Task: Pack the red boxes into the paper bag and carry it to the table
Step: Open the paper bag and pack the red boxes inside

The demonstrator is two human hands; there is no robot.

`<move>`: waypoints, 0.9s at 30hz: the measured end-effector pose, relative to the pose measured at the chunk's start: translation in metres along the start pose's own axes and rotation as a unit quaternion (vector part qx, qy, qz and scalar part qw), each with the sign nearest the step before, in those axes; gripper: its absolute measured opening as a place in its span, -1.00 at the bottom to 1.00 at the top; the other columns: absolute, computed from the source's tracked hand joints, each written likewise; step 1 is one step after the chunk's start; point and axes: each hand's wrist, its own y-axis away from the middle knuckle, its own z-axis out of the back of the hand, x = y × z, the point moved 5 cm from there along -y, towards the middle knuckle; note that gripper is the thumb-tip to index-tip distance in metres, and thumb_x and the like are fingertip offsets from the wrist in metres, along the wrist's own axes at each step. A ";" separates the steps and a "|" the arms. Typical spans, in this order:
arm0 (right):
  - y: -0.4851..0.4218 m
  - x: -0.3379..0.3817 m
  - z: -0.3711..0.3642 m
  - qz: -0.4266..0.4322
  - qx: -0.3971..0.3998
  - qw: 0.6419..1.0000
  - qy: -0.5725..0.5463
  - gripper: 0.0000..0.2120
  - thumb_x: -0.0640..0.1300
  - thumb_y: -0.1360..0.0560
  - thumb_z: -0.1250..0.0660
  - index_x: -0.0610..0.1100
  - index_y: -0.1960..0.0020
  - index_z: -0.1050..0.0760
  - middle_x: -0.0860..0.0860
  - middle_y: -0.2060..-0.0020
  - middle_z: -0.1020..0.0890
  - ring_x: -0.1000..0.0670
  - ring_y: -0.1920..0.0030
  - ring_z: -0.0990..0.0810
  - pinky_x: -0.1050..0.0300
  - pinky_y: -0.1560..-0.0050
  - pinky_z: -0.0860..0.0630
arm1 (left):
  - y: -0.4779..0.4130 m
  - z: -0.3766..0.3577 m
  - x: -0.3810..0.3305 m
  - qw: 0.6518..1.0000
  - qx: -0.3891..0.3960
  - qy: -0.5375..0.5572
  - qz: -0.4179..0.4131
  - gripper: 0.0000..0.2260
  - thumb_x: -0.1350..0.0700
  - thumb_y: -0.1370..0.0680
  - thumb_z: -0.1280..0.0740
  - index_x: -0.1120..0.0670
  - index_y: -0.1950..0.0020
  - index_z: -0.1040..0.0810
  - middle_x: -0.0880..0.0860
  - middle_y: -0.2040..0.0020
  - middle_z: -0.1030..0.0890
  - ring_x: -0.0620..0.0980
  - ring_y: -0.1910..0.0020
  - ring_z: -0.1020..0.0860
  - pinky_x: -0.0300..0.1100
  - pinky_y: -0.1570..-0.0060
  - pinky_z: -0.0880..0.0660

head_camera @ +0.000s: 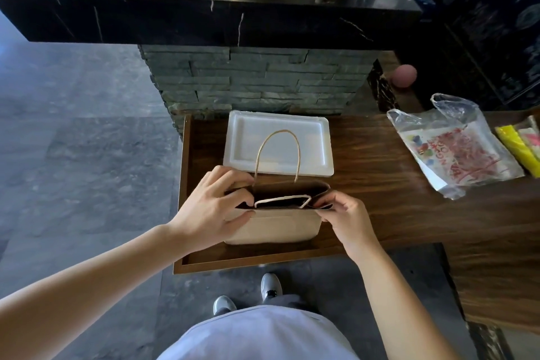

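A brown paper bag [280, 226] with twisted paper handles stands upright on the wooden counter [380, 184], its mouth spread open. My left hand [214, 207] pinches the bag's left rim. My right hand [346, 218] pinches the right rim. One handle stands up at the back and the other lies folded across the mouth. The inside of the bag is dark. No red boxes show anywhere in view.
A white foam tray [315, 140] lies just behind the bag. To the right lie a clear plastic bag [455, 143] with red print and some yellow packets [517, 146]. A black marble counter [233, 23] on a stone pillar rises behind. Grey floor lies left.
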 end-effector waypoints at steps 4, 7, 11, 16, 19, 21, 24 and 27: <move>0.009 0.012 0.005 0.022 0.036 0.998 0.037 -0.78 -0.43 -0.40 -0.41 -0.12 0.20 -0.68 -0.01 0.20 -0.73 0.03 0.06 -0.68 -0.02 -0.09 -0.60 | -0.014 -0.005 -0.017 0.992 0.067 -0.106 -0.002 -0.80 -0.06 -0.42 -0.48 -0.01 0.02 -0.68 0.06 -0.13 -0.58 0.10 -0.15 -0.41 0.02 0.00 -0.50; 0.018 0.031 0.016 0.028 0.070 0.988 0.136 -0.78 -0.41 -0.43 -0.39 -0.13 0.11 -0.67 0.03 0.17 -0.72 0.09 0.06 -0.67 0.00 -0.10 -0.60 | -0.023 -0.002 -0.024 0.985 0.094 -0.136 0.046 -0.85 -0.08 -0.32 -0.57 -0.06 0.19 -0.74 0.06 -0.15 -0.58 0.11 -0.18 -0.34 0.11 0.01 -0.49; 0.034 0.105 0.029 0.193 0.026 0.965 0.178 -0.75 -0.33 -0.50 -0.29 -0.03 0.04 -0.65 0.14 0.11 -0.70 0.16 0.00 -0.65 0.30 -0.01 -0.57 | -0.020 0.005 -0.034 0.983 0.084 -0.147 0.063 -0.88 -0.03 -0.28 -0.60 -0.08 0.26 -0.72 0.09 -0.26 -0.52 0.18 -0.23 -0.34 0.16 -0.01 -0.45; 0.015 0.130 -0.043 0.114 0.286 0.898 0.315 -0.72 -0.24 -0.58 -0.17 -0.03 -0.07 -0.63 0.10 0.03 -0.70 0.15 0.02 -0.65 0.16 -0.06 -0.59 | -0.011 0.004 -0.047 0.986 0.067 -0.149 0.025 -0.86 0.14 -0.28 -0.58 -0.03 0.23 -0.71 0.12 -0.09 -0.57 0.18 -0.09 -0.40 0.09 0.07 -0.47; 0.001 0.098 -0.074 0.036 0.378 0.794 0.475 -0.69 -0.21 -0.56 -0.23 -0.05 -0.27 -0.53 -0.01 -0.14 -0.64 -0.02 -0.08 -0.60 0.03 -0.13 -0.57 | -0.005 0.000 -0.054 0.988 0.090 -0.114 -0.054 -0.88 0.19 -0.33 -0.53 0.01 0.18 -0.69 0.07 0.04 -0.62 0.13 0.00 -0.55 -0.02 0.10 -0.53; -0.005 0.079 -0.084 0.008 0.395 0.743 0.540 -0.57 -0.22 -0.51 -0.30 -0.09 -0.37 -0.42 -0.09 -0.19 -0.59 -0.11 -0.09 -0.58 -0.01 -0.10 -0.57 | 0.003 -0.003 -0.059 0.983 0.130 -0.084 -0.097 -0.90 0.23 -0.37 -0.45 0.04 0.19 -0.66 0.04 0.11 -0.64 0.07 0.11 -0.59 -0.08 0.10 -0.57; -0.015 0.065 -0.090 0.008 0.371 0.723 0.582 -0.43 -0.21 -0.46 -0.35 -0.09 -0.44 -0.30 -0.14 -0.22 -0.54 -0.16 -0.11 -0.56 -0.03 -0.09 -0.57 | 0.017 -0.004 -0.062 0.971 0.211 -0.065 -0.090 -0.85 0.25 -0.31 -0.40 0.02 0.20 -0.60 -0.04 0.24 -0.62 0.02 0.30 -0.58 -0.16 0.22 -0.59; -0.025 0.060 -0.089 0.020 0.337 0.732 0.592 -0.30 -0.17 -0.43 -0.42 -0.07 -0.49 -0.18 -0.15 -0.22 -0.53 -0.17 -0.10 -0.57 -0.01 -0.04 -0.58 | 0.033 -0.006 -0.063 0.956 0.280 -0.071 -0.048 -0.79 0.21 -0.30 -0.39 -0.06 0.17 -0.53 -0.08 0.32 -0.59 -0.01 0.40 -0.56 -0.25 0.41 -0.51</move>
